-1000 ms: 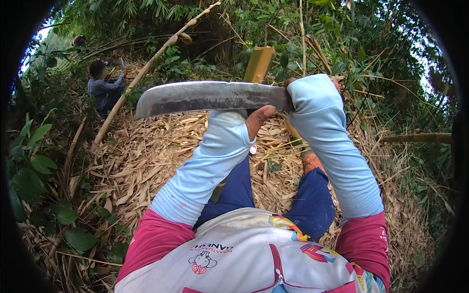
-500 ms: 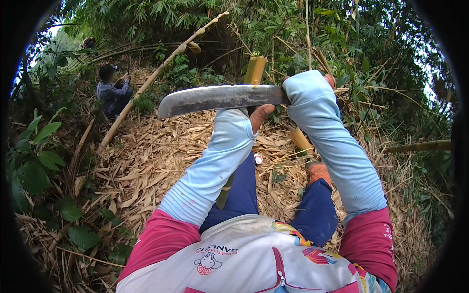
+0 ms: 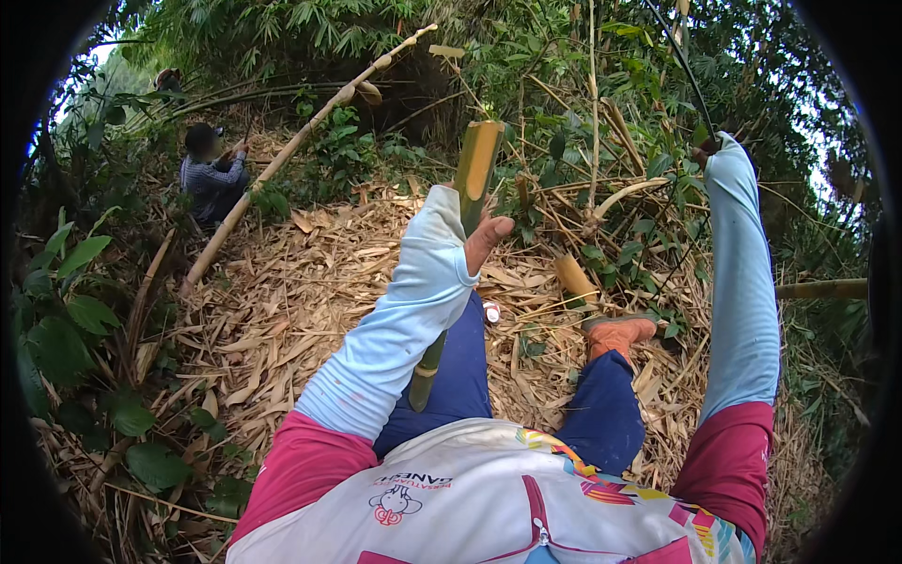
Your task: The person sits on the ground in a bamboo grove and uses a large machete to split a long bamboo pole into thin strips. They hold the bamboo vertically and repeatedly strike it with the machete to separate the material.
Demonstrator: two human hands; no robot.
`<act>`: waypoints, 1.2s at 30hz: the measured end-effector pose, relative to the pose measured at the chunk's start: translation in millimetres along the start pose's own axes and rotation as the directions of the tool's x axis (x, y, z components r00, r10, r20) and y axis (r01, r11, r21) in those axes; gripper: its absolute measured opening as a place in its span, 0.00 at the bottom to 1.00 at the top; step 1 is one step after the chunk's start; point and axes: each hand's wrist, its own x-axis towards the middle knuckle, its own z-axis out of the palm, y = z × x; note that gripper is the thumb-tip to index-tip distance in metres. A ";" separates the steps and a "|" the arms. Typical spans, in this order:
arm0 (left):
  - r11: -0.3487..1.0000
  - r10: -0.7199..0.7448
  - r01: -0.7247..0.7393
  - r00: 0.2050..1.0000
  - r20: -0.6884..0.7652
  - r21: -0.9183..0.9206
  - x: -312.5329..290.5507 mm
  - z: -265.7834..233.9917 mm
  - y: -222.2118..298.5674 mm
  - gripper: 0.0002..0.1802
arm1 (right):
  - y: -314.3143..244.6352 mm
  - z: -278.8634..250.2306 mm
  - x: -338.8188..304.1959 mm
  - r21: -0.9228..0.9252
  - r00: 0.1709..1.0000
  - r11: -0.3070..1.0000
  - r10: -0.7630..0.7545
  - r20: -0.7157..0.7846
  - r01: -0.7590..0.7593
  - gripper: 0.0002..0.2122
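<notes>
My left hand [image 3: 460, 230], partly covered by a light blue sleeve, is closed around a length of green bamboo [image 3: 480, 160]. The bamboo's upper part has a pale yellow cut face, and its lower end shows beneath my forearm against my left leg. At the upper right, my right hand [image 3: 719, 150] is raised and gripping a machete [image 3: 678, 52]. The blade is seen nearly edge-on as a thin dark line pointing up and left. The sleeve and wrist hide most of the right fingers. A small pale chip [image 3: 446, 51] appears above the bamboo, far from both hands.
Dry bamboo leaves [image 3: 272, 320] cover the ground. A long bamboo pole [image 3: 301, 146] slants across the left. Another person [image 3: 214, 177] sits beyond it. A cut bamboo piece [image 3: 574, 279] lies by my orange boot [image 3: 620, 331]. A bamboo stem [image 3: 822, 289] juts in at right.
The machete has left the bamboo's top and swung up to the right with my right hand. A pale chip now shows above, and the bamboo's cut face looks longer. My left hand stays nearly in place.
</notes>
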 end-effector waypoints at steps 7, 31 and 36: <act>0.972 -0.069 0.075 0.997 0.035 -0.221 1.4 -8.6 -16.0 0.22 | 6.8 119.6 -219.9 0.472 0.962 0.843 0.184 0.201 -0.259 0.10; 0.942 -0.039 0.047 0.999 0.030 -0.333 26.5 -71.2 67.2 0.27 | 1.2 223.1 -438.3 0.408 0.424 0.125 0.374 0.825 -0.904 0.10; 0.950 -0.182 0.163 0.982 -0.049 -0.267 32.0 -64.8 70.7 0.29 | 1.9 221.5 -440.5 0.405 0.418 0.119 0.374 0.828 -0.907 0.10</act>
